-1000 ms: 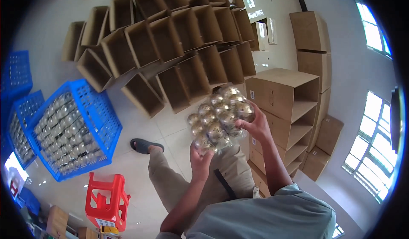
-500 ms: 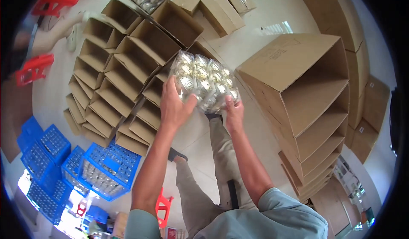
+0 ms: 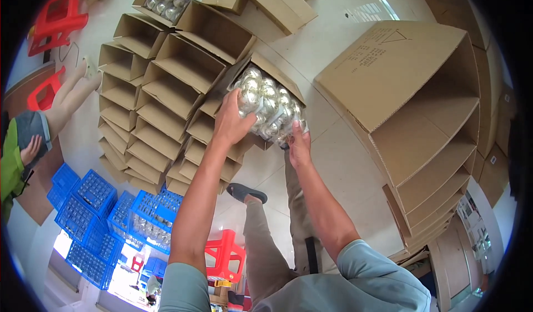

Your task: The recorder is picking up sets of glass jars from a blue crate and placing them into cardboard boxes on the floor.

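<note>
A clear plastic pack of shiny gold-silver balls (image 3: 268,102) is between my two hands, tilted at the mouth of an open cardboard carton (image 3: 279,77). My left hand (image 3: 232,118) grips its left side, thumb on the near face. At the lower right corner, my right hand (image 3: 300,146) holds the pack with the thumb up along its edge. The pack's far part sits within the carton's walls, while its near end sticks out toward me. How deep it reaches inside is hidden.
Rows of open cartons (image 3: 169,92) stand left of the pack. One far carton (image 3: 166,5) holds similar balls. Large nested cartons (image 3: 397,84) rise at right. Blue crates (image 3: 89,212) and a red stool (image 3: 226,255) are nearer me. Another person (image 3: 33,140) is at far left.
The pack has moved from above the cartons into the mouth of one, still in both hands. My view has shifted, and more of the person at left shows.
</note>
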`<state>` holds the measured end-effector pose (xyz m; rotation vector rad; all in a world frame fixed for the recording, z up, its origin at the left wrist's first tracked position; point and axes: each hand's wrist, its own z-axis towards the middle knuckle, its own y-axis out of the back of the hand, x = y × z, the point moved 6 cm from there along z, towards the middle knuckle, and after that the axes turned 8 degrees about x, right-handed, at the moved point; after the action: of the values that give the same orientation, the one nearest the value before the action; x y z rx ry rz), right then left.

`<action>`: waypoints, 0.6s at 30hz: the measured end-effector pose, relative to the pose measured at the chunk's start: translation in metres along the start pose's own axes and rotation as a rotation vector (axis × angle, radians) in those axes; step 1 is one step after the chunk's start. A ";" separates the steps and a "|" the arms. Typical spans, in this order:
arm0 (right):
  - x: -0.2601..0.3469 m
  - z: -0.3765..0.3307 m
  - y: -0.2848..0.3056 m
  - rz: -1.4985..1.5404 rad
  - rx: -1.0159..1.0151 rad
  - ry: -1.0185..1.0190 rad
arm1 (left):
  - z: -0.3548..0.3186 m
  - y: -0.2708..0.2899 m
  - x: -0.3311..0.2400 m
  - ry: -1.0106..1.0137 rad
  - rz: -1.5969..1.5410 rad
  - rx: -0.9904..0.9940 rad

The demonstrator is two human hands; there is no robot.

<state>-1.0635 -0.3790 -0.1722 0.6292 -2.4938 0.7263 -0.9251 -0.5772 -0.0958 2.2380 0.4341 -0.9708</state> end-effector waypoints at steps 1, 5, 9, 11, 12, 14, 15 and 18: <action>-0.004 0.002 0.000 -0.001 -0.001 -0.009 | 0.007 -0.003 0.009 0.017 0.002 0.022; -0.009 0.024 0.001 -0.164 0.003 0.073 | 0.045 -0.006 0.035 0.077 -0.064 0.129; -0.010 0.057 -0.002 -0.691 -0.123 0.073 | 0.058 0.004 0.054 0.045 0.182 -0.091; -0.009 0.054 -0.009 -0.611 -0.206 0.015 | 0.045 0.015 0.052 0.065 0.184 -0.253; -0.004 0.057 -0.005 -0.719 -0.246 0.011 | 0.037 0.013 0.052 0.072 0.163 -0.269; -0.004 0.059 -0.002 -0.932 -0.297 0.067 | 0.010 0.007 0.061 0.039 0.204 -0.277; -0.006 0.064 0.007 -0.932 -0.291 0.068 | -0.004 0.000 0.058 -0.013 0.160 -0.287; -0.032 0.065 -0.012 -0.976 -0.235 0.078 | -0.072 -0.001 0.091 0.237 0.008 -0.163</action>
<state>-1.0514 -0.4168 -0.2339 1.4992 -1.8042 0.0743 -0.8270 -0.5236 -0.1269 2.2099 0.5866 -0.6429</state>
